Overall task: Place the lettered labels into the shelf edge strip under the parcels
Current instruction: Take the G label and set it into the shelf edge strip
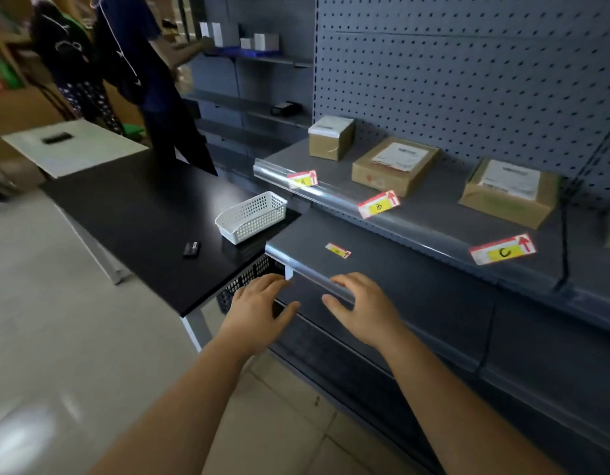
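Three brown parcels stand on the upper grey shelf: a small box (331,137), a flat one (396,166) and another flat one (509,192). Red, white and yellow labels lie loose on that shelf near its clear edge strip (334,197): one at the left (302,178), one in the middle (378,204), and one marked C (502,249). A fourth label (338,250) lies on the lower shelf. My left hand (259,310) and my right hand (360,308) hover with relaxed fingers at the lower shelf's edge strip (314,274), holding nothing.
A black table (135,217) at the left carries a white perforated basket (252,216) and a small black device (191,249). Two people stand beyond it near further shelving. A pegboard backs the shelf. A black cable (566,234) hangs at the right.
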Demonstrator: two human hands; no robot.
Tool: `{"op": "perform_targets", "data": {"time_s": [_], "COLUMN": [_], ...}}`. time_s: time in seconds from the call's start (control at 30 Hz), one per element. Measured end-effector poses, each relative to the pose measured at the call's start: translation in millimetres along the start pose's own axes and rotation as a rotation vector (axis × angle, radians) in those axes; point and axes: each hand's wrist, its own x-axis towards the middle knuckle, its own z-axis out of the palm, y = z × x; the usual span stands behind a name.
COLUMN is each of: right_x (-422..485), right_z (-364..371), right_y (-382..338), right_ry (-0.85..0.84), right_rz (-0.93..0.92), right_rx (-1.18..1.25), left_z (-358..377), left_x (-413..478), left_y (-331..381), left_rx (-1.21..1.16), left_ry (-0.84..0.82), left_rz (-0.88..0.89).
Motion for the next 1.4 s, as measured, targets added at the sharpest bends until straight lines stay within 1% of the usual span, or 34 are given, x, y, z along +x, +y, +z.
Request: {"op": "perform_targets", "data": {"time_s": [0.13,0.3,0.57,0.7,0.87,0.97,1.17,1.3,1.4], "right_x": [29,71,115,119,121,130,149,158,164], "right_z": [23,53,104,128,142,144,148,153,156], "right_y": [2,12,16,20,36,53,92,115,128], "right_ry": [-0.031,0.005,0.088,0.138,0.183,0.206,0.209,0.234,0.235], "right_rz": [0.022,0.074,0.335,0.462,0.556,0.589,0.556,0.579,0.589], "right_rx": [-0.006,-0.04,-0.107,-0.114,-0.117,-0.175,-0.223,-0.222,-0.218], "left_z": [3,14,48,75,106,126,160,180,190], "left_x": [24,74,161,182,201,214,247,259,262], "left_y": [-33,-72,-141,-162,-174,-176,-175,-171,-165], "left_rx": [-0.012,-0.031,-0.109,-0.141,-0.194,-0.209,-0.189,-0.166,-0.178], "left_ry": [0.011,-0.034,-0.196,-0.312,-0.385,-0.401,-0.363,-0.384,-0.366], "left_rz": [-0.005,0.05,0.206,0.292,0.329,0.335,0.375,0.399,0.399]}}
